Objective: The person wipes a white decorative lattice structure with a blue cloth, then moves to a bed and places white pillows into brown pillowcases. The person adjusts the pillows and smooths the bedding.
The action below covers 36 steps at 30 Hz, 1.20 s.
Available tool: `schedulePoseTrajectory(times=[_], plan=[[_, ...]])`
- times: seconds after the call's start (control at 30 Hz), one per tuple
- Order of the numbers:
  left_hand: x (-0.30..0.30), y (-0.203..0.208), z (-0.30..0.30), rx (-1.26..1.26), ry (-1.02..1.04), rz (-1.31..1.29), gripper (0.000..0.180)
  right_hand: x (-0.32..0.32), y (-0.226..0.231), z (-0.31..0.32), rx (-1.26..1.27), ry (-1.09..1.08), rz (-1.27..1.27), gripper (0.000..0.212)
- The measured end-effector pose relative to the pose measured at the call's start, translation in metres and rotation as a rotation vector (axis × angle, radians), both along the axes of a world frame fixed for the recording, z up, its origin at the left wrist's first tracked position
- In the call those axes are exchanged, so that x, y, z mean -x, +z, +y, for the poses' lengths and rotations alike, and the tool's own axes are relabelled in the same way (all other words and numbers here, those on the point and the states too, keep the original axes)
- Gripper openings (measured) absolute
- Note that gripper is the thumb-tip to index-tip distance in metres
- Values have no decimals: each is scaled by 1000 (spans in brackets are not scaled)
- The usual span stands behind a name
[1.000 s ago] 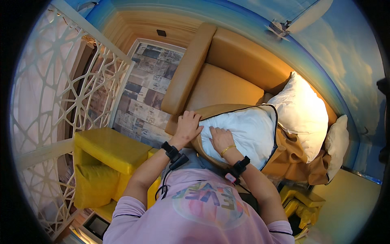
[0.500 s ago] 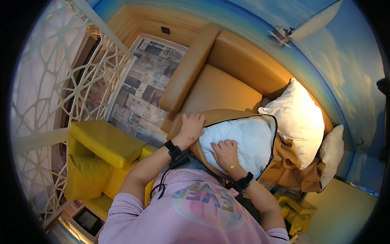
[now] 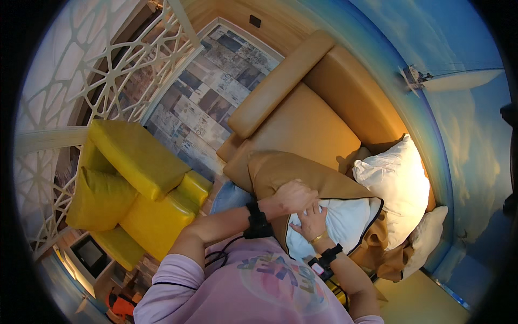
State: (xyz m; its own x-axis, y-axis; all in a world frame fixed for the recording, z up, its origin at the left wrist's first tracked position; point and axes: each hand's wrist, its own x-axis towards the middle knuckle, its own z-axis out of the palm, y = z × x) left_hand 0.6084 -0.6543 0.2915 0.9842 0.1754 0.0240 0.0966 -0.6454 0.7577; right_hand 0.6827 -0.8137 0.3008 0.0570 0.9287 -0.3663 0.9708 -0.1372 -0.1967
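In front of me lies a brown cushion cover (image 3: 286, 167) with a dark-edged opening, partly around a white cushion insert (image 3: 345, 218). My left hand (image 3: 295, 197) is closed at the cover's opening edge, on brown material, with its fingertips partly hidden. Just beside it, my right hand (image 3: 312, 221) lies on the white insert with its fingers spread, its fingertips close to the left hand. The insert shows through the opening below and right of my hands; the rest of it is hidden inside the cover.
The brown sofa (image 3: 302, 124) holds a white cushion (image 3: 396, 189), a second pale cushion (image 3: 426, 240) and a crumpled brown cover (image 3: 380, 243). A yellow armchair (image 3: 156, 221) stands to the left, before a white lattice screen (image 3: 116, 75). A painted wall (image 3: 458, 124) rises at right.
My left hand has moved right along the cover, which now covers more of the insert. My right hand has gone from curled to spread. The view has shifted.
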Motion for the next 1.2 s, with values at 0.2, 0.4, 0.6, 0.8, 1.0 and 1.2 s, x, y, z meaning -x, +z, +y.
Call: schedulePoseTrajectory(times=[0.2, 0.4, 0.6, 0.8, 1.0, 1.2], plan=[[-6, 6, -25, 307, -78, -65, 29, -2, -56, -29, 192, -124, 122, 44], [-18, 23, -51, 573, -267, -112, 35, -3, -63, -58, 208, -177, 166, 43], [-22, 21, -81, 570, -384, 41, 32, -4, -65, -71, 161, -196, 212, 42], [-12, 7, -68, 338, -332, 122, 30, 9, -84, -47, 71, -238, 226, 41], [-5, 20, -4, -48, -67, 97, 26, 25, -115, 11, -166, -262, 304, 40], [-8, 29, 31, -319, 16, 37, 20, 28, -66, 29, -319, -71, -2, 28]])
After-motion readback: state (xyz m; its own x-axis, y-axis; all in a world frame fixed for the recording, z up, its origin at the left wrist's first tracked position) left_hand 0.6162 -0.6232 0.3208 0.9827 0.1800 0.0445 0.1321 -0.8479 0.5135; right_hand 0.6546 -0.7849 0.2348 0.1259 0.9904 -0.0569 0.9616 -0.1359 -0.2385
